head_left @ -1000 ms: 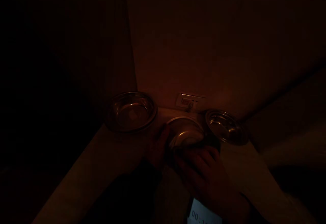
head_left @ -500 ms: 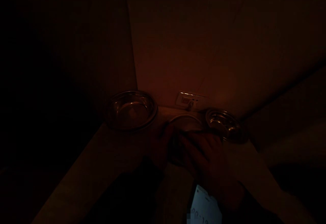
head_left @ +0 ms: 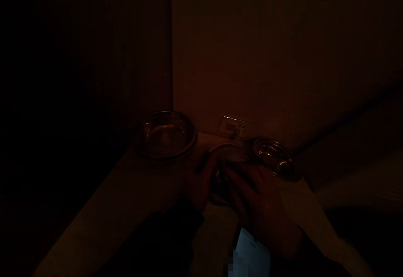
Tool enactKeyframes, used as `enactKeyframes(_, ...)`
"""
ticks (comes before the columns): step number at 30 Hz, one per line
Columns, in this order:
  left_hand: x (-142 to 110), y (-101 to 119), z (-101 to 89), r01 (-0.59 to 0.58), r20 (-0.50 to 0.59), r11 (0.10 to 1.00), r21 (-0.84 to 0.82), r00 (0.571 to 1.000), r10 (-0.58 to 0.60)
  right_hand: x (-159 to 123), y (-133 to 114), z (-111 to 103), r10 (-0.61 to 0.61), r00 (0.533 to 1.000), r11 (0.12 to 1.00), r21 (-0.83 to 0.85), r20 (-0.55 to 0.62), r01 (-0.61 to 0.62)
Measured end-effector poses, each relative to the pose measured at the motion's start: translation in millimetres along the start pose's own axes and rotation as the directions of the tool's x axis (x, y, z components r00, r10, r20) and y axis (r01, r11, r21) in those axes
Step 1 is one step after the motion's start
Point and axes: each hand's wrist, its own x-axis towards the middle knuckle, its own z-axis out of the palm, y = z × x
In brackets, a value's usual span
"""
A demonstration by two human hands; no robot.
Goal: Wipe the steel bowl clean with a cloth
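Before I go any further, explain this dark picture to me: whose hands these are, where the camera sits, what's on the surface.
There is one view, from a camera worn on a person's head, looking down at their own bare hands. The room is very dim. The left hand and right hand both rest on a metal bowl between them; how firmly the fingers grip it cannot be made out. On the pale counter stand a larger steel bowl to the left and a smaller steel bowl to the right. A wall socket sits behind them. A lit screen glows near the right wrist.
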Motion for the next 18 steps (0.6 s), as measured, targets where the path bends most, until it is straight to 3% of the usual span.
enactKeyframes(6, 3.9, -7.3, -3.7, -0.014, -0.040, 0.998, 0.066, 0.999, 0.017, -7.5, -6.5, -2.8, -0.155, 0.985, 0.988, -0.001, 0.072, 0.156)
enactKeyframes(10, 1.3, -6.4, 0.1, -0.021, 0.002, 0.999, 0.037, 1.000, 0.021, 15.7, 11.3, -8.3, -0.040, 0.996, 0.996, -0.078, 0.083, 0.046)
enactKeyframes(13, 0.9, -5.2, 0.0, 0.001, -0.026, 0.999, 0.044, 1.000, 0.000, 22.2, 14.5, -6.9, -0.048, 0.994, 0.997, -0.060, 0.097, 0.054)
enactKeyframes(18, 5.2, -8.8, -3.4, 0.036, -0.090, 0.999, 0.032, 0.995, -0.033, -13.7, -2.8, 1.0, -0.191, 0.974, 0.981, 0.049, 0.121, 0.186)
